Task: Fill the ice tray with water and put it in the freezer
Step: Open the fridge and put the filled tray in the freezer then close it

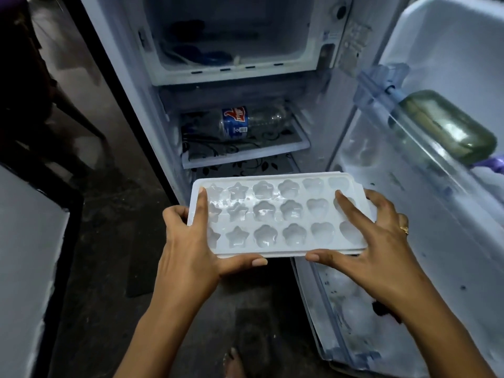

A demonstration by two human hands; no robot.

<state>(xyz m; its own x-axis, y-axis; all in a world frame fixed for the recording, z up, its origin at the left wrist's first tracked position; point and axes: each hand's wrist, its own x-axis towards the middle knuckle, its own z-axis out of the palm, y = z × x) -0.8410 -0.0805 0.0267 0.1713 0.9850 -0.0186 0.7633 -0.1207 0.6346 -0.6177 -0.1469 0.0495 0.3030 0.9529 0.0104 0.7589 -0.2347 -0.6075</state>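
A white ice tray (275, 216) with star, flower and heart cups is held level in front of the open fridge, below the freezer compartment (231, 36) at the top. My left hand (191, 241) grips its left end, thumb along the near edge and a finger on the top. My right hand (379, 238) holds the right end, thumb under the near edge and fingers spread over the rim. Whether the cups hold water is hard to tell.
The fridge door (436, 173) stands open on the right, a greenish bottle (450, 124) lying in its rack. A plastic bottle (245, 121) lies on the glass shelf (245, 151). A dark floor (114, 241) and a grey surface (24, 255) lie at left.
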